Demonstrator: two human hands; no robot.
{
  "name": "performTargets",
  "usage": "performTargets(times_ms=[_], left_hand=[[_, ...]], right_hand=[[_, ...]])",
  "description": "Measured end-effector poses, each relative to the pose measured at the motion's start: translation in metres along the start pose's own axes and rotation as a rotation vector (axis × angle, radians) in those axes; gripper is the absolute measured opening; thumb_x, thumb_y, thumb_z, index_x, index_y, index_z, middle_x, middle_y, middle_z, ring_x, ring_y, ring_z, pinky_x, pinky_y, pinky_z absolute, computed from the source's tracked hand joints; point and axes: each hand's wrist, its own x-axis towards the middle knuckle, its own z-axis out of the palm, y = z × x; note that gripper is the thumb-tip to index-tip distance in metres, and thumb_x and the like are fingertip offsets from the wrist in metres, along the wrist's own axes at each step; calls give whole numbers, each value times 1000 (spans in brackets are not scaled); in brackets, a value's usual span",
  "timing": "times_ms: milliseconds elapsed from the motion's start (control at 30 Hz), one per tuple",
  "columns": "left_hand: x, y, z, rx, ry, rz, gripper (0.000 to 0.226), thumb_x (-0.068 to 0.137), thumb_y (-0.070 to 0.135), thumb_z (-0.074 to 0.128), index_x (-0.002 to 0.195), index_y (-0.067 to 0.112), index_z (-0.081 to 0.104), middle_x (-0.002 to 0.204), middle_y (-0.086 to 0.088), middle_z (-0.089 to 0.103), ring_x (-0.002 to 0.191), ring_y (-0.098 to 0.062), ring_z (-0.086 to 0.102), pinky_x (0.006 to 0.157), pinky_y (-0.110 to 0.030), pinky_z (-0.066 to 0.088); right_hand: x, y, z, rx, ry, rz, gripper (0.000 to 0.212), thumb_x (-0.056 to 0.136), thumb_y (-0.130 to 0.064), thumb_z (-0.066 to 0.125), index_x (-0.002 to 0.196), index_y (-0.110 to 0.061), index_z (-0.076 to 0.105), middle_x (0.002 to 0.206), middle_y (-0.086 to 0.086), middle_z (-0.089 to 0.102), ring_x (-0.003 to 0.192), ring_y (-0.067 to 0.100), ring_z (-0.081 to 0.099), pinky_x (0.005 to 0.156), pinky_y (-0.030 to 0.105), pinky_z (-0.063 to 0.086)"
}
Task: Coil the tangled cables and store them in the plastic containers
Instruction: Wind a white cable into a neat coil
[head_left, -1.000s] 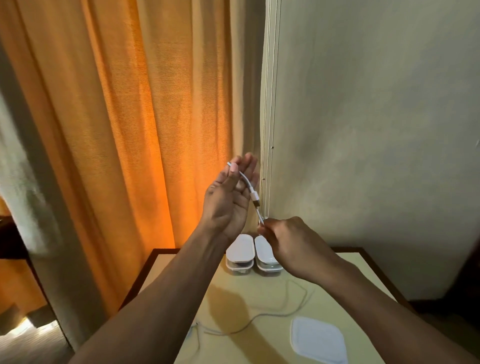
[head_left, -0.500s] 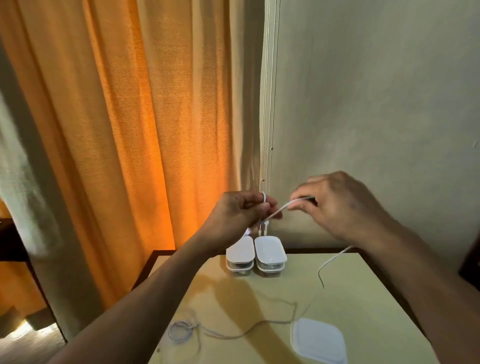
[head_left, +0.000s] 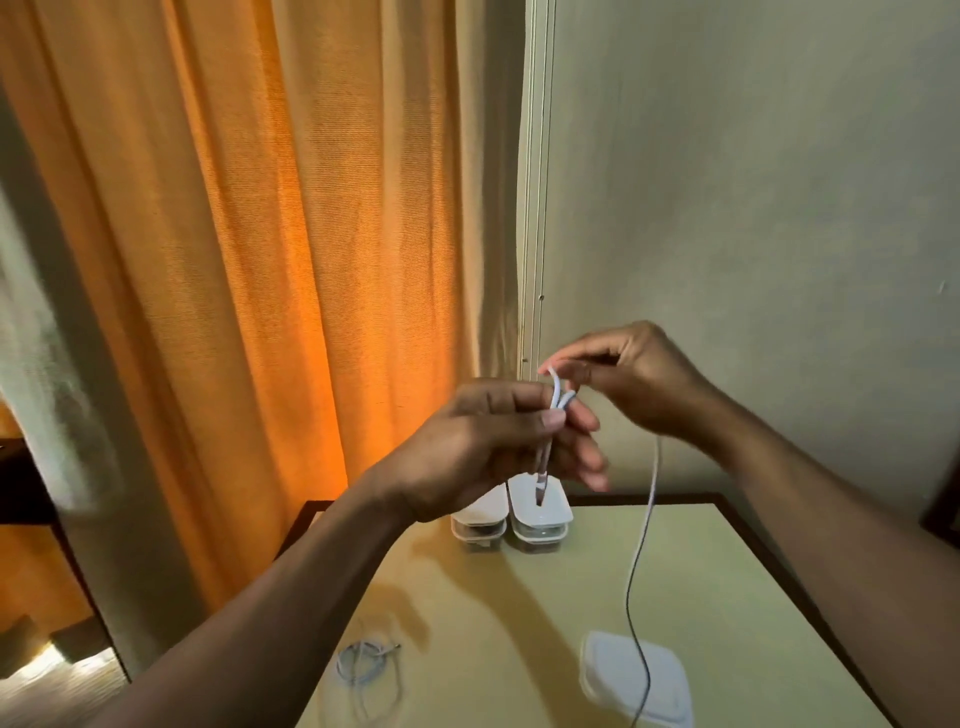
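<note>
While the left hand pinches a small loop of the white cable between thumb and curled fingers, connector dangling below the fist, the right hand pinches the strand at the loop's top, other fingers tucked. Both are held up above the table. Risks, my read: the loop is tight and probably stiff near the plug, so it may spring open if the left thumb eases while the right re-grips. The long tail hangs from the right hand, crosses the white plastic lid (lid or shallow box, can't tell) and runs off frame, so it could snag the table edge or drag that lid. Twist building in the tail would kink later turns. Around: two stacks of lidded plastic containers at the table's far edge, side by side, seemingly touching; a second thin cable loosely coiled at front-left. Neither blocks the hands. Orange curtain behind-left, wall right.
</note>
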Motion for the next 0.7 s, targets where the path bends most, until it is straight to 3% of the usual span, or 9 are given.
performTargets(times_ms=[67,133,233,333,400,500,567,633,700], left_hand=[[3,7,2,-92,32,100,23,102,2,43,110,-4,64,100,-24,72,95,-39,73,90,-48,58],[6,9,-2,-164,163,201,21,102,4,47,111,-4,63,106,-27,72,104,-42,71,100,-49,55],[11,2,-13,-156,352,279,25,102,2,46,119,-8,61,124,-31,67,123,-41,64,111,-46,48],[13,-14,-25,-74,457,261,26,103,-2,46,122,-5,64,129,-22,68,129,-30,62,114,-39,45],[14,-25,-31,29,501,193,27,105,-2,46,124,-2,65,129,-16,70,127,-23,64,114,-35,45],[14,-38,-35,317,506,56,26,106,2,50,124,3,69,123,-5,74,121,-13,67,105,-25,50],[13,-44,-33,548,466,-19,24,105,6,53,119,8,72,117,3,76,109,-2,69,88,-13,49],[10,-47,-29,706,349,-88,24,105,5,53,106,14,75,101,11,74,83,9,66,72,-9,45],[6,-45,-26,740,228,-157,35,103,0,49,92,19,76,89,10,74,79,-2,66,75,-18,49]], right_hand=[[-16,8,20,136,-72,115,32,96,-13,66,71,-30,77,61,-6,69,51,2,58,55,18,44],[-32,12,36,152,-101,213,32,101,-16,61,72,-24,74,55,-1,62,44,2,47,51,16,37],[-50,16,50,78,-94,248,24,103,-23,59,89,-27,78,53,-4,56,50,4,47,58,16,41],[-65,9,56,-203,-119,159,25,104,-35,53,97,-24,74,60,-7,57,57,6,51,60,23,43],[-70,-2,54,-468,-180,131,25,105,-39,46,103,-26,67,76,-3,64,69,16,56,64,36,46],[-75,-18,46,-785,-278,122,18,105,-37,42,106,-28,58,101,2,68,87,28,61,68,38,47],[-75,-32,42,-917,-353,109,12,104,-32,40,94,-29,46,102,1,65,87,29,61,65,38,42],[-71,-46,34,-1012,-400,92,13,102,-31,42,90,-33,38,102,0,63,89,29,62,64,36,37],[-63,-58,19,-1063,-372,73,8,101,-35,46,98,-32,53,102,-2,65,90,27,64,65,34,41]])
